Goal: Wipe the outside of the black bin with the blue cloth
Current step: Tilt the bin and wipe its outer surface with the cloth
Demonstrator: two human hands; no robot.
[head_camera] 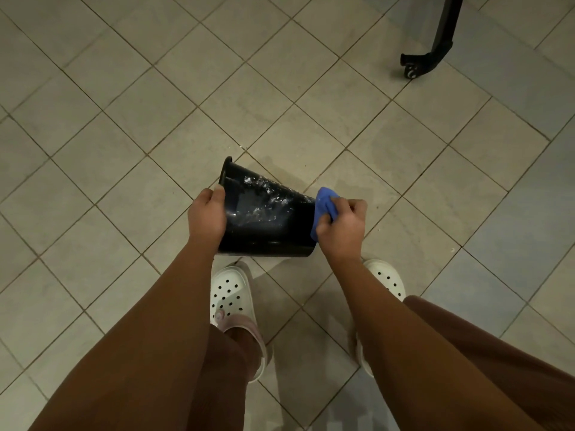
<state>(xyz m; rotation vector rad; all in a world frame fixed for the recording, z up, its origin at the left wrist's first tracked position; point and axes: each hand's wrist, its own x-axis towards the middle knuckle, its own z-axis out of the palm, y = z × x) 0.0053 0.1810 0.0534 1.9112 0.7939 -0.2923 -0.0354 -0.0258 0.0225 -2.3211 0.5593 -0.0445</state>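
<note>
Head cam: the bin (267, 222) is tipped on its side, with the left hand (207, 217) curled round the wall right at the rim. My guess is that's so the base end sticks out free for wiping. The right hand (342, 225) is clenched on the bunched-up cloth (323, 203) and presses it against the base end, opposite the left grip. Between the two grips the upper wall shows white streaks (267, 194) — suds or grime, can't tell — not wiped off yet. The bin looks held up off the floor (124, 119), right above the clogs (231, 293).
</note>
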